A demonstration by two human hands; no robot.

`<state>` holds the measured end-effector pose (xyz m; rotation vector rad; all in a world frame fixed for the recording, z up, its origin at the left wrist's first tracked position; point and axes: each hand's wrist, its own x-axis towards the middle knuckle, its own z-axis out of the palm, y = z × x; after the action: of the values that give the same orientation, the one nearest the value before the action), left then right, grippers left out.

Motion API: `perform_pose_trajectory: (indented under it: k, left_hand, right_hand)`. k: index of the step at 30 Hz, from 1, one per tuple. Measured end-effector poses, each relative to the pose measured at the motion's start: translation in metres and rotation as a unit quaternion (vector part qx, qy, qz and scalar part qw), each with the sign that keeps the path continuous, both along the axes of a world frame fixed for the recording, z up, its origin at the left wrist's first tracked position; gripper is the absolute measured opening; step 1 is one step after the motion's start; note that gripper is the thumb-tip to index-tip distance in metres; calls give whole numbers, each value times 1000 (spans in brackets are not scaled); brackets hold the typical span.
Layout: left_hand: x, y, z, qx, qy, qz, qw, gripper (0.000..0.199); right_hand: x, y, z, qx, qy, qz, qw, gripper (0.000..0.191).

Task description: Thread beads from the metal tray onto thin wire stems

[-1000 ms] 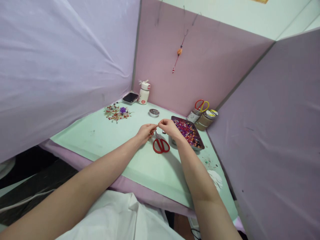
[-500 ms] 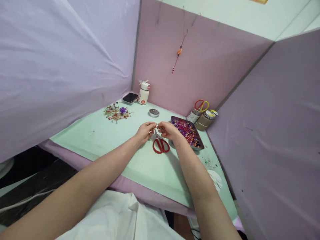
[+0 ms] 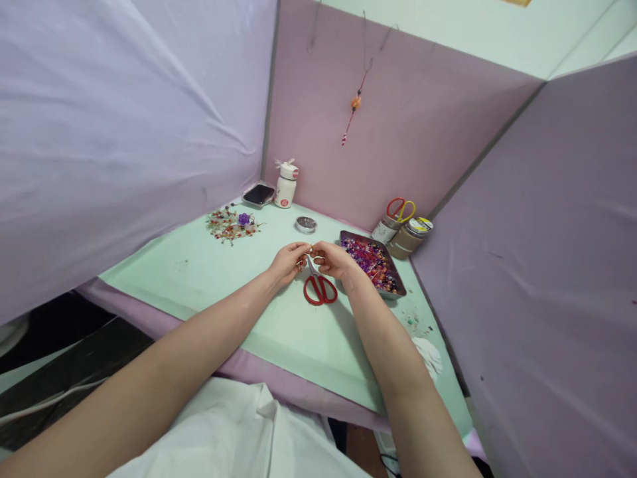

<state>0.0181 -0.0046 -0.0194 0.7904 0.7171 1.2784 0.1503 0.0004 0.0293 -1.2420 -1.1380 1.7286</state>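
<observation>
My left hand [image 3: 290,261] and my right hand [image 3: 331,257] meet fingertip to fingertip above the middle of the table. Both are closed in a pinch on something tiny, too small to name. Just below them, red-handled scissors [image 3: 320,290] lie on the pale green table top [image 3: 293,332], blades pointing away under my fingers. Right beside my right hand is a dark square tray [image 3: 404,290] holding purple, red and orange beads [image 3: 371,261].
Beaded strands [image 3: 229,226] lie in a heap at the left. At the back stand a phone [image 3: 259,194], a white bottle [image 3: 285,188] and a small round container [image 3: 305,225]. Two jars [image 3: 409,239] stand at the right, near white gloves [image 3: 426,357]. A beaded string [image 3: 355,103] hangs on the wall.
Both hands stay in nearly the same place, with only slight finger movement at the pinch. The view has shifted very slightly; the scissors and tray lie as before.
</observation>
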Motion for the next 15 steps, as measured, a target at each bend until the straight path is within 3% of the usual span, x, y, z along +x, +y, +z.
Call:
perform_pose_trajectory:
  k: [8,15]
  left_hand:
    - [0,-3,4,8,-16,5,1000,29]
    - [1,-4,4,-3,-10,-5,1000,26]
  right_hand:
    - [5,3,0,-67,30,47,996,9]
    - [4,0,0,-53,-1,79,995,15]
